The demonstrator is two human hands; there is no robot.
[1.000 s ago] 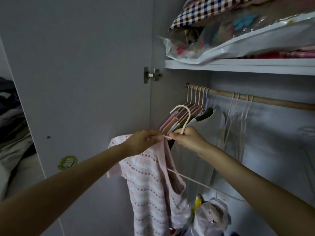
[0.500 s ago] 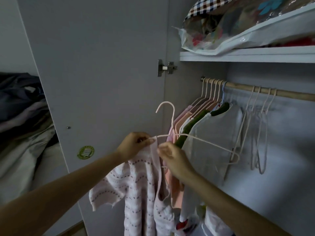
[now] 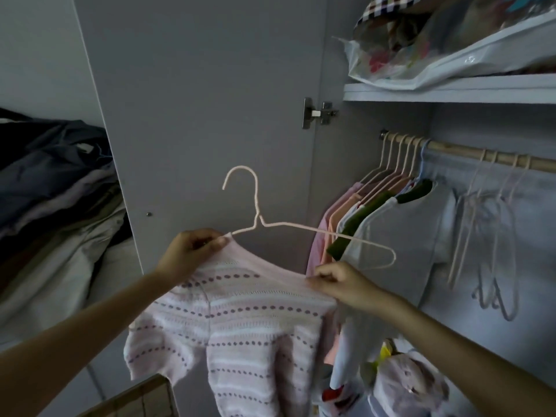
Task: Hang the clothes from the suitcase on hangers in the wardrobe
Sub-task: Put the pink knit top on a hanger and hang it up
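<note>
A pink and white striped knit top (image 3: 240, 320) hangs in front of the open wardrobe door. A thin pale pink wire hanger (image 3: 301, 228) has its left arm inside the top's neck; its right arm sticks out bare. My left hand (image 3: 192, 254) pinches the top's left shoulder together with the hanger. My right hand (image 3: 337, 282) pinches the right side of the neckline, below the hanger's bare end. The wooden wardrobe rail (image 3: 469, 153) runs at the upper right, apart from the hanger's hook.
Several hung garments (image 3: 376, 212) crowd the rail's left end; empty hangers (image 3: 487, 236) dangle further right. A shelf (image 3: 451, 91) above holds bagged bedding. The open door (image 3: 210, 115) stands behind. Dark clothes (image 3: 54, 182) pile at left. Bags (image 3: 406, 383) sit low in the wardrobe.
The hanger swung level with its hook upright and its left arm went into the top's neck. My right hand moved right along the neckline, spreading the top out.
</note>
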